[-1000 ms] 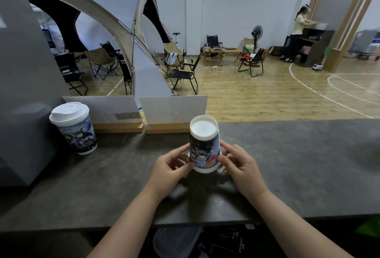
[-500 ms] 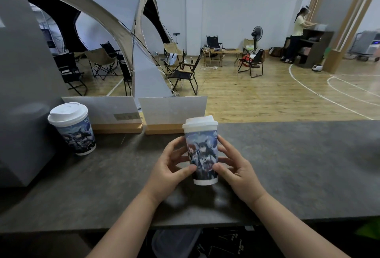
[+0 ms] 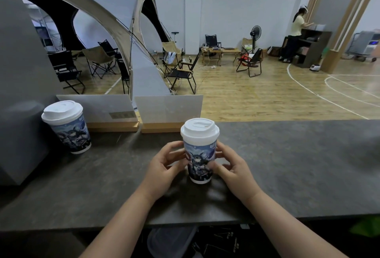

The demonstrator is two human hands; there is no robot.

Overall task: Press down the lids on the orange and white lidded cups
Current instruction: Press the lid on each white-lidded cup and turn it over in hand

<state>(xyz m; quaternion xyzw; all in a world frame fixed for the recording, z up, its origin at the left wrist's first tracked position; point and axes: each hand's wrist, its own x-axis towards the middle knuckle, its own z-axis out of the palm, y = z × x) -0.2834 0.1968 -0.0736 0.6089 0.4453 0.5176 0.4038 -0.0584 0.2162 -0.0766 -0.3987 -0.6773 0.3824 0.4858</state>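
A paper cup with blue printed artwork (image 3: 199,163) stands upright on the dark grey counter (image 3: 287,165), capped by a white lid (image 3: 199,130). My left hand (image 3: 164,167) holds its left side and my right hand (image 3: 232,167) holds its right side, fingers curled round the cup wall below the lid. A second cup of the same kind (image 3: 70,132) with a white lid (image 3: 61,111) stands apart at the far left of the counter.
Two white sign boards on wooden bases (image 3: 168,111) stand behind the cups along the counter's far edge. A grey panel (image 3: 20,93) rises at the left. Beyond are a tent, folding chairs and a person at a distant desk.
The cup was tipped toward me with its bottom showing, then turned upright in both hands; now it stands on the counter with the lid on top.
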